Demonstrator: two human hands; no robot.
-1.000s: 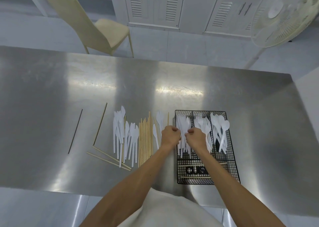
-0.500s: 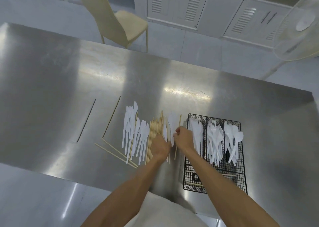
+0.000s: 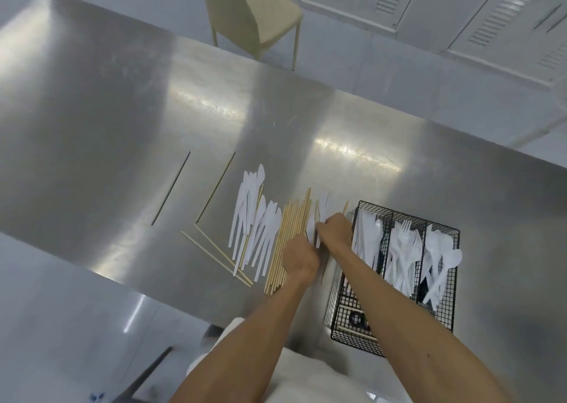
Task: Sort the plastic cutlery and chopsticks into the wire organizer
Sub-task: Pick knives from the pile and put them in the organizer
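Bare forearms stretched forward, left grip (image 3: pixel 299 258) knuckles-up, fingers curled, right grip (image 3: pixel 334 232) just ahead, perhaps pinching

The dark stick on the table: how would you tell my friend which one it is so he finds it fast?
Look at the steel table, left of the black wire organizer, past the pale chopstick bundle and the white cutlery. The dark stick lies alone, farthest left of everything. Its one close neighbour is a pale chopstick; it alone is dark.

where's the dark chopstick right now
Head view: the dark chopstick lies alone on the steel table, farthest left, just left of a single bamboo chopstick.
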